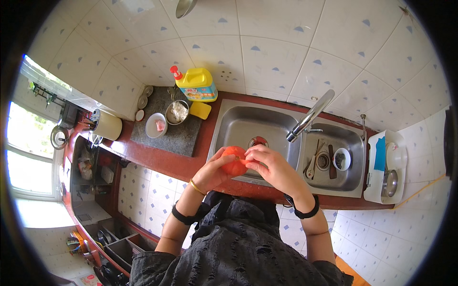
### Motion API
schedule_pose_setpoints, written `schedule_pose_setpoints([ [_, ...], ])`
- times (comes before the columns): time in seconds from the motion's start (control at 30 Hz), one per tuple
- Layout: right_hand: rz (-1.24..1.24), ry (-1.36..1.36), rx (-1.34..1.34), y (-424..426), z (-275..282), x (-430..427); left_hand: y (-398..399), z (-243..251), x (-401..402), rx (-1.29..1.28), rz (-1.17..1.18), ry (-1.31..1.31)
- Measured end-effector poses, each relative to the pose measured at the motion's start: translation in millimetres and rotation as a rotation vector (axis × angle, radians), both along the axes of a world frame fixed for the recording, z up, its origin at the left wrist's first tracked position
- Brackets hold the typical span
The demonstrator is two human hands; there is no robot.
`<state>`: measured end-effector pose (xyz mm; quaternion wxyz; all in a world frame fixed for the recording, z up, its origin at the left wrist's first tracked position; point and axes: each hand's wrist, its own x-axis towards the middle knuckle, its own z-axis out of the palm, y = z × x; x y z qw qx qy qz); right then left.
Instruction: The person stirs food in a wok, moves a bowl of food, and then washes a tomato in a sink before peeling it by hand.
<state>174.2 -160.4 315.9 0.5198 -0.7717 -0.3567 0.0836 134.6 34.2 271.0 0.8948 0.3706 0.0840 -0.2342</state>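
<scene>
Over the front edge of the large sink basin (229, 123), my left hand (216, 168) holds a round red-orange fruit or vegetable (234, 168), probably a tomato, with a small tan stem spot facing up. My left thumb lies across its top. From the right, my right hand (266, 162) pinches a thin orange-red piece (244, 162) against its side between thumb and fingers. Whether that piece is a strip of skin or something else I cannot tell. Beyond my hands, a red item (258, 141) lies around the basin's drain.
A chrome faucet (310, 115) reaches over the sink divider. Utensils and a white bowl (341, 159) lie in the smaller basin. On the left, a grey stone slab (179, 141) carries a white bowl (156, 126) and a metal bowl (177, 112). Behind stands a yellow detergent jug (196, 85).
</scene>
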Motion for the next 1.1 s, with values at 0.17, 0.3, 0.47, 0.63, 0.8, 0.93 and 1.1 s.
schedule_pose_setpoints([
  [0.17, -0.026, 0.047, -0.080, 0.0, 2.0, -0.8, 0.5, -7.3, -0.4, 0.007, 0.013, 0.016],
  [0.3, -0.044, 0.216, -0.102, -4.7, -3.4, 3.3, -2.1, -7.8, -1.1, 0.077, 0.026, -0.020],
  [0.47, -0.021, 0.269, -0.075, -9.6, -10.3, 12.4, -2.8, -4.9, -0.5, 0.123, 0.011, -0.028],
  [0.63, 0.010, 0.304, -0.010, -11.3, -14.7, 17.9, -1.1, -8.7, 0.3, 0.157, 0.000, -0.035],
  [0.8, 0.100, 0.297, 0.150, -14.5, -31.2, 27.5, -2.2, -7.6, 0.6, 0.179, -0.025, -0.024],
  [0.93, 0.025, 0.210, -0.080, -13.4, -8.7, 9.6, -2.5, -15.1, 3.0, 0.564, -0.006, -0.224],
  [1.1, -0.118, 0.108, -0.130, 1.9, -4.1, -9.9, -4.3, -25.6, 10.6, 0.891, 0.073, -0.406],
])
